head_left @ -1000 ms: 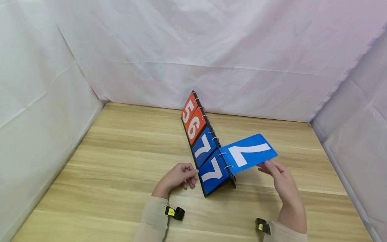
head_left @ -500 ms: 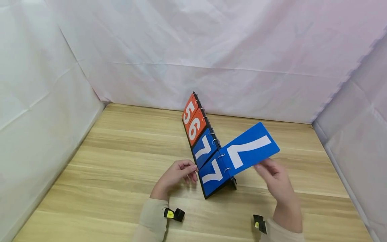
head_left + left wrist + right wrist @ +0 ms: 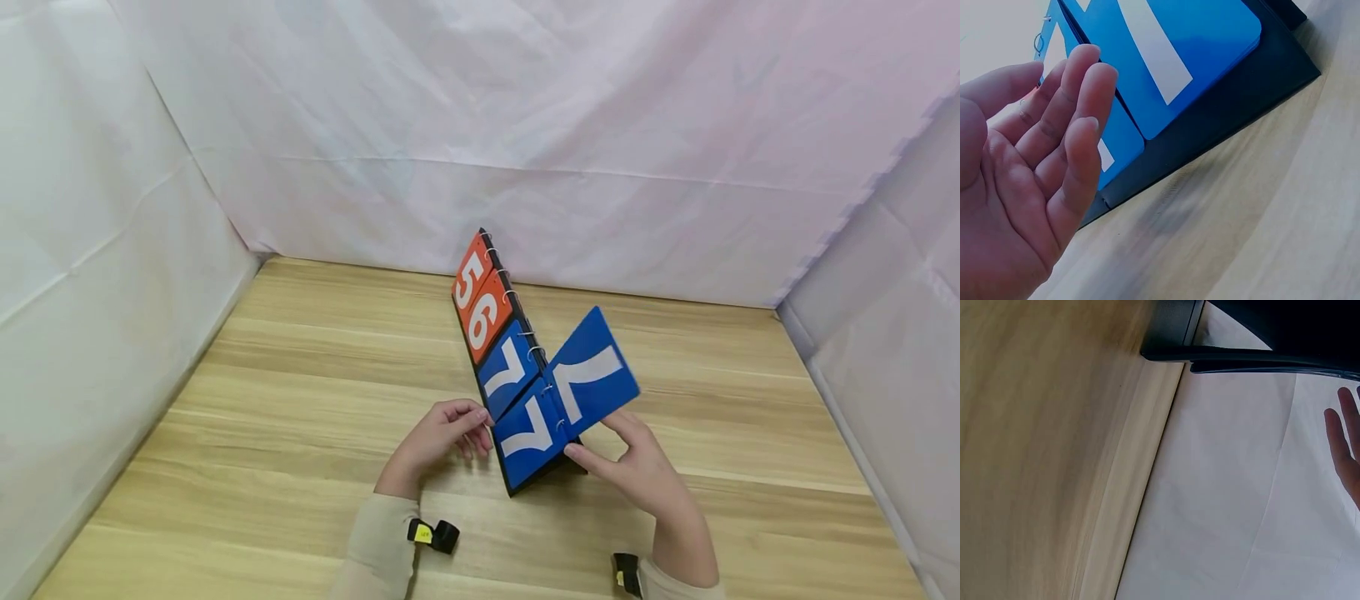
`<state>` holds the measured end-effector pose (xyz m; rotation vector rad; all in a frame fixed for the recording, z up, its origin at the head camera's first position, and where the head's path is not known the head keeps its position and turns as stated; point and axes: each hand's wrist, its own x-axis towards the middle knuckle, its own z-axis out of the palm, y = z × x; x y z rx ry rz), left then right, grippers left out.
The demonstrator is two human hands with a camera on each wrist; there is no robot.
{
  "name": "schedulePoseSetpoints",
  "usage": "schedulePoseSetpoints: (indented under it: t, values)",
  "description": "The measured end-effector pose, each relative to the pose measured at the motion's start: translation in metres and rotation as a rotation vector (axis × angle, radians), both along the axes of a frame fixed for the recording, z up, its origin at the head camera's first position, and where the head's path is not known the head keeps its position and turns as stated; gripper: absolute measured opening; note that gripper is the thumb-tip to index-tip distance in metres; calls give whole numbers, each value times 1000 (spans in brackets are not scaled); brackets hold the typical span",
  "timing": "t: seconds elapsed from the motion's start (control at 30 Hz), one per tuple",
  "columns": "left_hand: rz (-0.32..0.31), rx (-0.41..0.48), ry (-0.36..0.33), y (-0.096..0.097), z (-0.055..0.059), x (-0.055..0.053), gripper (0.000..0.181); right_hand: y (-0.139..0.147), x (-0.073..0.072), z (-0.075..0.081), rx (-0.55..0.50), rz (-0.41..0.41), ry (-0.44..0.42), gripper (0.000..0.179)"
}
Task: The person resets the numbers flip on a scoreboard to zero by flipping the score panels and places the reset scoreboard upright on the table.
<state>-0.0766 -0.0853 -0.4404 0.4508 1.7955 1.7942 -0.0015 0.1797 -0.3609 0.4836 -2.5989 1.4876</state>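
A tabletop flip scoreboard stands on its black tent-shaped stand, its number cards hung on wire rings along the top edge. Two orange cards show 5 and 6 at the far end, and two blue cards show 7 and 7 at the near end. Another blue card, marked 7, stands raised from the nearest rings. My right hand is by it, fingers extended behind the card and thumb at the near end of the top edge. Beside the lower left edge, my left hand has loosely bent fingers, the thumb apart from them.
The scoreboard stands on a wood-grain table. White cloth walls close off the back and both sides. A black band with a yellow label sits on the left wrist, and a similar one on the right.
My right hand has slid from the raised card's outer edge left toward the rings, letting go of that edge. The card has swung up more steeply. My left hand stays nearly still.
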Motion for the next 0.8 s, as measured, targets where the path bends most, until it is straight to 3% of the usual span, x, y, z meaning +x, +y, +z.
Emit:
schedulePoseSetpoints:
  t: [0.17, 0.27, 0.43, 0.6, 0.8]
  values:
    - [12, 16, -36, 1, -3, -1, 44, -4, -2, 0, -46, 65, 79, 42]
    - [28, 44, -35, 0, -2, -1, 50, -5, -3, 0, -46, 97, 68, 42]
    - [136, 140, -17, -1, 1, -2, 59, -7, -2, 2, 13, 84, 44, 40]
    - [224, 229, -61, -5, 4, -1, 70, -9, -1, 4, 64, 55, 65, 38]
    - [203, 303, -35, -10, 4, 0, 73, -12, -1, 6, 113, 43, 79, 35]
